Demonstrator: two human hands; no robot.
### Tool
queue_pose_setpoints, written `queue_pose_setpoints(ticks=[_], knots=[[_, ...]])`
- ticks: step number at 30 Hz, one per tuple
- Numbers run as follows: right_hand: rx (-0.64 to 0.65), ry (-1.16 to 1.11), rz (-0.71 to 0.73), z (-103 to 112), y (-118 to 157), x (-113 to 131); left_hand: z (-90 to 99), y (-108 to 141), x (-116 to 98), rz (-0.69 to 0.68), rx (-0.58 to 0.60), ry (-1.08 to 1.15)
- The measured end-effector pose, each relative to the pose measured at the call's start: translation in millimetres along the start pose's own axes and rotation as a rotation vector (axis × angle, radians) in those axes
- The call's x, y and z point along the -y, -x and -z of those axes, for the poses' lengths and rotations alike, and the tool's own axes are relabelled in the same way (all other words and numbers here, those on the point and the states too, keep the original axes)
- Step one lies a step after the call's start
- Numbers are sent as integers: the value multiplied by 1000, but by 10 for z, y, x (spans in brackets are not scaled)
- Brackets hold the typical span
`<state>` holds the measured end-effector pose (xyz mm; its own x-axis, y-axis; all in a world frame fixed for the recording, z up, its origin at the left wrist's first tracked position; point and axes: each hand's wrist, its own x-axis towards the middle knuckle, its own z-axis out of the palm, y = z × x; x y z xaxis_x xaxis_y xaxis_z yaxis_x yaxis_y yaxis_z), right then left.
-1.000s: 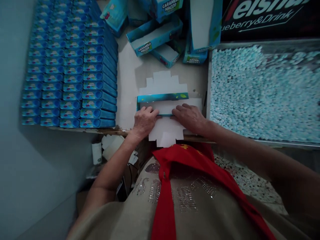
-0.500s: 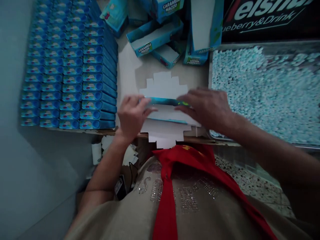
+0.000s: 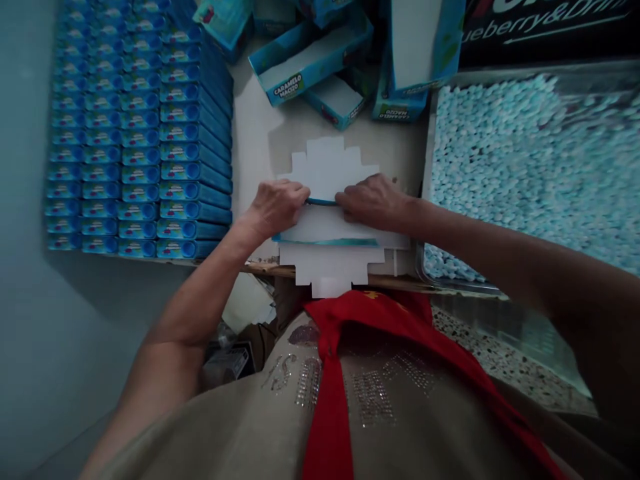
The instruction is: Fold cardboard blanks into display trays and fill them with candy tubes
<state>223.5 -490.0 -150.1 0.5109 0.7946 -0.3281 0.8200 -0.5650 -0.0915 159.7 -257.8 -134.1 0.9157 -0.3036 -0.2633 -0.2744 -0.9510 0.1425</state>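
A white carton blank [image 3: 325, 223] with a blue printed outer side lies at the table's front edge, a fold raised along its length. Other white blank card [image 3: 325, 157] with stepped tabs shows behind it, and more sticks out over the front edge; whether these are separate sheets I cannot tell. My left hand [image 3: 279, 203] is closed on the left part of the blue fold, fingers curled over it. On the right part, my right hand [image 3: 373, 203] grips the same fold, knuckles up. Both thumbs are mostly hidden.
Stacked blue boxes [image 3: 140, 153] stand at left. Open blue display boxes [image 3: 305, 60] lie in a heap at the back. On the right is a metal tray [image 3: 427, 180] full of small pale-blue pieces [image 3: 530, 173]. A red apron [image 3: 330, 373] hangs against the table edge.
Both hands have come closer together and now press down on the fold, where before they held its ends apart. The blue strip between them looks narrower. The view has shifted slightly.
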Motion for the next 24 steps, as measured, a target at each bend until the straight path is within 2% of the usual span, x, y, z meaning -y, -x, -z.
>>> queue_pose_setpoints(ticks=[3, 7, 10, 12, 14, 17, 19, 22, 24], knots=[[-90, 30, 105, 42, -180, -21, 5, 83, -44, 106, 4, 26], [-186, 84, 251, 312, -547, -22, 126, 58, 26, 250, 60, 173], [-162, 71, 317, 511, -677, 84, 127, -98, 140, 196, 41, 426], [-150, -16, 288, 569, -592, 157, 53, -198, 198, 183, -23, 532], [-263, -155, 153, 547, -384, 188, -49, -230, 196, 242, -90, 560], [-494, -338, -296, 356, -36, 175, -186, -129, 48, 358, -136, 553], [-477, -426, -546, 150, 83, 176, -252, -28, -117, 411, -161, 568], [-361, -539, -632, -150, 52, 231, -320, 42, -344, 473, -252, 568], [-387, -544, -652, -282, -17, 299, -346, 10, -427, 485, -318, 536]])
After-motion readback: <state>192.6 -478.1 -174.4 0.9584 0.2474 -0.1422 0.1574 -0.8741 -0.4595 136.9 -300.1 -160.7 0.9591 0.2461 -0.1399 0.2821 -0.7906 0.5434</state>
